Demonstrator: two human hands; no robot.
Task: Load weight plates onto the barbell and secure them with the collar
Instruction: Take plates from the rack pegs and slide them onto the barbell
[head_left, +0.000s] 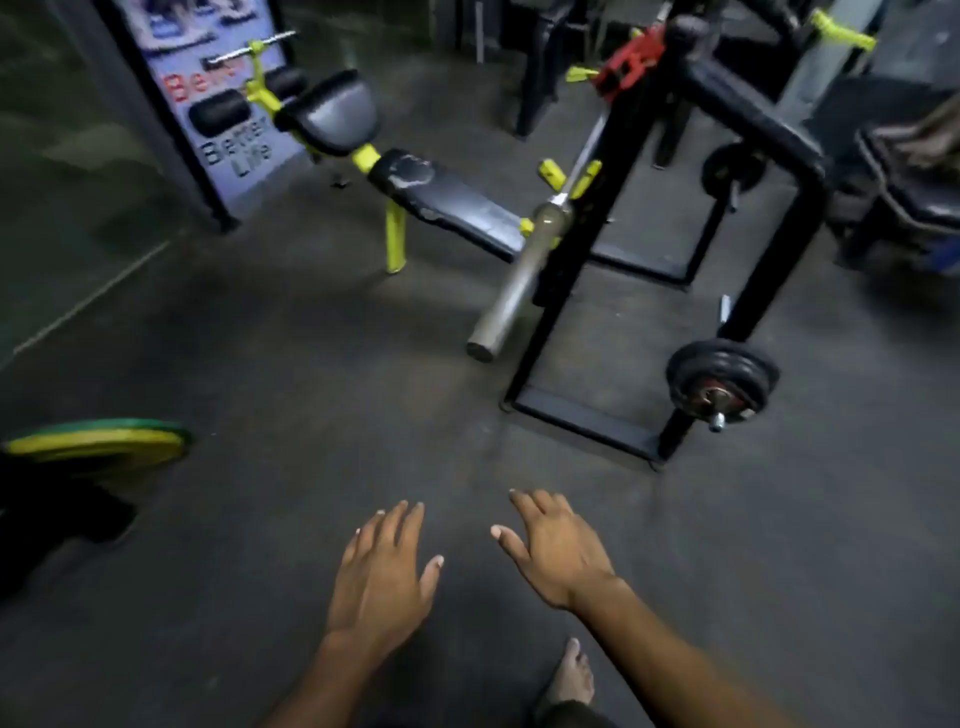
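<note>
The barbell (519, 275) rests on the black bench-press rack (753, 145), its bare steel sleeve pointing toward me with no plate on it. A green and yellow weight plate (98, 441) lies flat at the left edge. Small black plates (722, 382) hang on a storage peg at the rack's near foot. Something red, perhaps a collar (631, 62), sits high on the rack upright. My left hand (382, 577) and my right hand (558, 548) hover palm down over the floor, fingers spread, holding nothing.
A black padded bench with yellow legs (447, 202) stretches behind the sleeve. A poster board (218, 104) leans at the back left. Another black plate (732, 169) hangs on the rack's far side. A bare foot (571, 675) stands on the dark rubber floor below my right arm.
</note>
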